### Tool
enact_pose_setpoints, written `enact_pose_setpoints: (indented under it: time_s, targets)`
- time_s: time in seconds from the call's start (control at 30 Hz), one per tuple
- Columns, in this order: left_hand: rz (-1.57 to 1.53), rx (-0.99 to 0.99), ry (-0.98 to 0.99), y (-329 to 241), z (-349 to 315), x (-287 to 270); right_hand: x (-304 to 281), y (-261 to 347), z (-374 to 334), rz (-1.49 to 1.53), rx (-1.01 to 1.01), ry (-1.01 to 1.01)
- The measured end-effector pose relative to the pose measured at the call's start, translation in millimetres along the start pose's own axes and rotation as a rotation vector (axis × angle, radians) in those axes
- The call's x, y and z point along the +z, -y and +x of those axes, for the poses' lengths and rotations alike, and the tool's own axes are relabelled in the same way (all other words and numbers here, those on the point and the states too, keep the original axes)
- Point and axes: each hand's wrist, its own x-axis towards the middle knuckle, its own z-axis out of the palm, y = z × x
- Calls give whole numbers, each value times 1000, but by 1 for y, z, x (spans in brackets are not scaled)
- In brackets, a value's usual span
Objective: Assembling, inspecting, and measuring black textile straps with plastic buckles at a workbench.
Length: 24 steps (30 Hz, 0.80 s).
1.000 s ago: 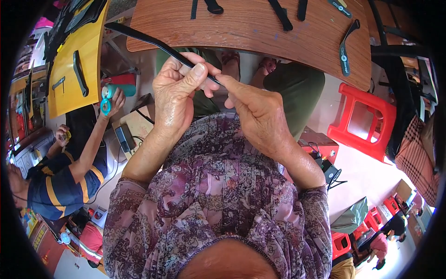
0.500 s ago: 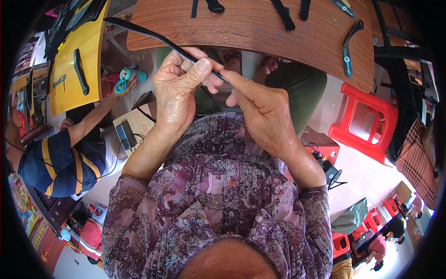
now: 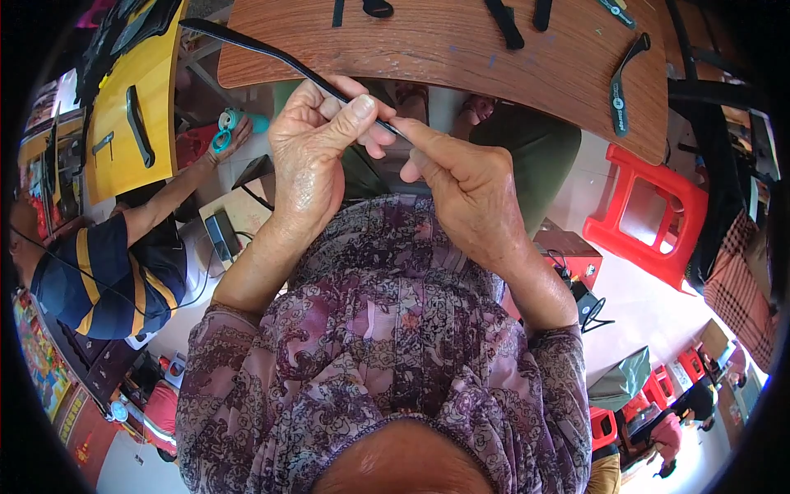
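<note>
A long, narrow black strap (image 3: pixel 247 42) slants from the upper left down to my two hands, above my lap and in front of the table edge. My left hand (image 3: pixel 309 156) pinches it between thumb and curled fingers, a little short of its lower end. At that end my right hand (image 3: pixel 477 189) has thumb and forefinger closed on the strap; the tip itself is partly hidden. On the brown wooden table (image 3: pixel 411 49) lie several more black straps, among them a curved strap with a printed end (image 3: pixel 616 90) at the right and a straighter strap (image 3: pixel 504 25) at the back.
To the left, a yellow table (image 3: pixel 115 169) carries black pieces, including a strap (image 3: pixel 138 132). A co-worker in a striped shirt (image 3: pixel 99 280) sits beside it, one hand at a turquoise bottle (image 3: pixel 257 123). A red plastic stool (image 3: pixel 609 216) stands at right.
Both hands keep their hold on the strap, almost in place. The whole view has shifted slightly. The co-worker's hand is a little higher in the picture.
</note>
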Motion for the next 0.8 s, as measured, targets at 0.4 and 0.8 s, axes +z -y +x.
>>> enact_pose_setpoints:
  time_s: [0.4,0.8]
  targets:
    - [21,-3,7,3,9,0,-2,-2,7,-20,7,18]
    - [37,18,-16,8,10,-6,5,-5,10,-90,30,45]
